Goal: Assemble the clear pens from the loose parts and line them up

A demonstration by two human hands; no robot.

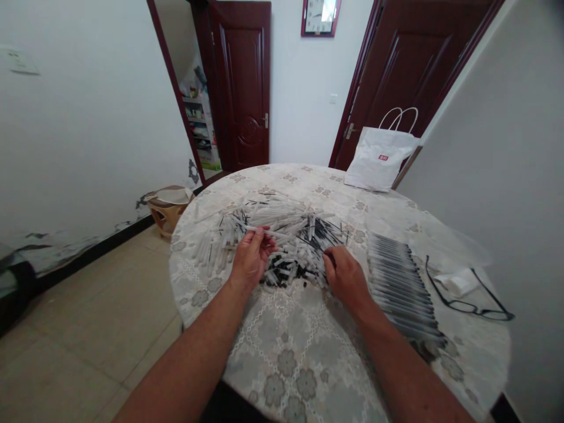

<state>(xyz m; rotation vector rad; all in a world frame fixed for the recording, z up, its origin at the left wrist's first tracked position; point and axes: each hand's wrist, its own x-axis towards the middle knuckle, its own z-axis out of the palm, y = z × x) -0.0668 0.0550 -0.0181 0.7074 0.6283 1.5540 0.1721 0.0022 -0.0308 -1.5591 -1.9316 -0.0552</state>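
Note:
A loose heap of clear pen barrels and black refills [286, 232] lies in the middle of a round table [308, 352] with a flowered cloth. My left hand [252, 257] is at the heap's near left edge, its fingers pinched on one clear pen barrel [268, 231] that sticks out to the right. My right hand [346, 275] rests knuckles-up on the heap's near right edge among small black pen caps [286, 275]; its fingers are curled under and what they hold is hidden. A neat row of assembled pens [400, 282] lies just right of my right hand.
Black-framed glasses [467, 294] and a clear plastic bag [440, 241] lie at the table's right side by the wall. A white paper bag [381, 158] stands at the far edge. A low stool [167, 205] sits on the floor to the left, doors behind.

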